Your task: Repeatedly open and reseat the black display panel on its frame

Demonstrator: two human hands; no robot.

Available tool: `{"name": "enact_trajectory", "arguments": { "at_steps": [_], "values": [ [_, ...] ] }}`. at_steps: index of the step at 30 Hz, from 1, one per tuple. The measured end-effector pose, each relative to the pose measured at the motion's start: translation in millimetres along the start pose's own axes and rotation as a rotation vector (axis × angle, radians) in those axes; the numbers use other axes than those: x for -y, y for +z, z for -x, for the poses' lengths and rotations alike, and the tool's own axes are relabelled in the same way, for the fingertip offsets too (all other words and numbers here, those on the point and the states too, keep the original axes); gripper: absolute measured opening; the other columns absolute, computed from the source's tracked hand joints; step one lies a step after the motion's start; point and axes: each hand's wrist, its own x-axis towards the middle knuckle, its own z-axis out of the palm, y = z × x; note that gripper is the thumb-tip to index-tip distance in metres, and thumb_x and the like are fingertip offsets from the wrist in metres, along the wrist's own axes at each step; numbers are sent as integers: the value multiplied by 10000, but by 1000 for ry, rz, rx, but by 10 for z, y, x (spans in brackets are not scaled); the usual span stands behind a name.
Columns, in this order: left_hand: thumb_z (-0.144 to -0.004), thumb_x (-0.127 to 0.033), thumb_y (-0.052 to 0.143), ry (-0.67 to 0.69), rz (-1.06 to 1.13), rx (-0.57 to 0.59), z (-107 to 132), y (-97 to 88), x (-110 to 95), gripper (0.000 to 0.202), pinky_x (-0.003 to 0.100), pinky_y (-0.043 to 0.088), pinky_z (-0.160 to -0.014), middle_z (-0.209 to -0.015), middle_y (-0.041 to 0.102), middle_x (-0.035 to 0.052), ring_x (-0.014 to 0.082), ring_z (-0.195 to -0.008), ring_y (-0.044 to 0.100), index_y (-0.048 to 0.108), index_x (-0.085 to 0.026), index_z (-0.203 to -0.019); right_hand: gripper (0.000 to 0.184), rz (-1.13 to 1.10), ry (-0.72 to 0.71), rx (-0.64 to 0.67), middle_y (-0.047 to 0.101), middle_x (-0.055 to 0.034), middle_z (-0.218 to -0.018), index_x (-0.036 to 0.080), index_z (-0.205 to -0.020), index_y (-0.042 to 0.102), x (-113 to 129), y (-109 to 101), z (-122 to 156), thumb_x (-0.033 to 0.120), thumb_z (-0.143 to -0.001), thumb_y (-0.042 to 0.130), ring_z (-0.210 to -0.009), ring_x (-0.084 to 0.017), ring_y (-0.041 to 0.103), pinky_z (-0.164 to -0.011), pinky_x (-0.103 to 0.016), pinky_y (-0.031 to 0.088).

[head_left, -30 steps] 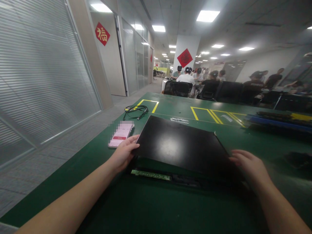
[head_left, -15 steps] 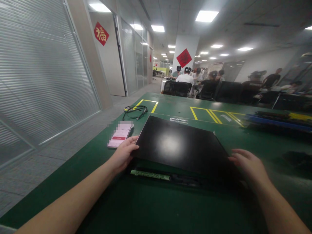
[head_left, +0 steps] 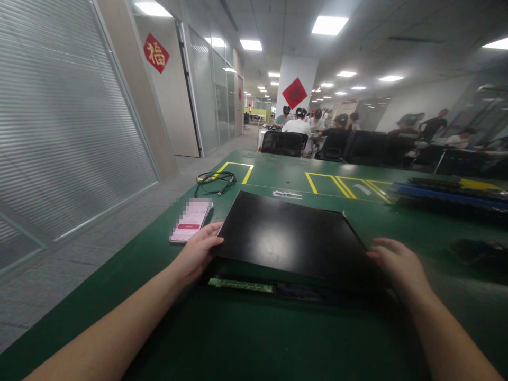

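Between my hands is a flat black display panel (head_left: 289, 238), its glossy face turned up and reflecting a ceiling light. My left hand (head_left: 198, 251) grips the panel's left edge, thumb on top and the other fingers partly hidden beneath. At the opposite edge, my right hand (head_left: 400, 264) holds the right side with its fingertips. Along the near edge, a green circuit board strip (head_left: 241, 286) shows below the panel, beside a dark strip that is hard to make out. A phone (head_left: 191, 222) with a lit pink screen lies just left of the panel.
On the green table (head_left: 246, 338), a coiled black cable (head_left: 214, 181) lies beyond the phone. Yellow tape marks (head_left: 317, 182) and small whitish strips (head_left: 287, 194) are farther back. A blue tray (head_left: 444, 197) holds dark parts at right. Several people sit beyond.
The whole view shifts slightly left as the camera turns a little. Both hands keep their hold on the panel, with little visible movement relative to the table.
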Motion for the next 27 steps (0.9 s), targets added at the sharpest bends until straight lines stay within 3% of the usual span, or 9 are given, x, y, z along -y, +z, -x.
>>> {"name": "enact_trajectory", "arguments": {
  "at_steps": [6, 13, 21, 27],
  "values": [
    [-690, -54, 830, 3, -16, 31, -9, -1, 6, 571, 303, 641, -705, -1035, 925, 103, 318, -989, 886, 846, -165, -1250, 507, 34, -60, -14, 871, -97, -842, 271, -1205, 848, -76, 10, -47, 483, -752, 762, -755, -355, 833, -584, -407, 544],
    [-664, -66, 815, -6, -29, 22, -15, 20, -1, 509, 291, 620, -673, -940, 906, 74, 306, -942, 881, 848, -178, -1159, 420, 188, -79, -25, 875, -106, -900, 274, -1153, 869, 62, 8, 54, 429, -799, 703, -851, -350, 826, -679, -421, 565],
    [-659, -65, 836, 21, -70, 17, -35, -26, 60, 501, 307, 627, -681, -1090, 928, 97, 333, -1033, 889, 825, -189, -1145, 390, 283, -151, -7, 869, -111, -903, 297, -1110, 886, 63, -21, 48, 460, -797, 722, -798, -339, 782, -659, -420, 554],
    [-660, -93, 890, 29, -84, 52, -58, -64, 105, 483, 331, 646, -735, -1097, 933, 119, 354, -1066, 893, 806, -181, -1128, 364, 323, -187, -9, 878, -113, -937, 312, -1060, 890, 35, -9, 17, 486, -792, 715, -820, -355, 780, -674, -438, 552]
  ]
}}
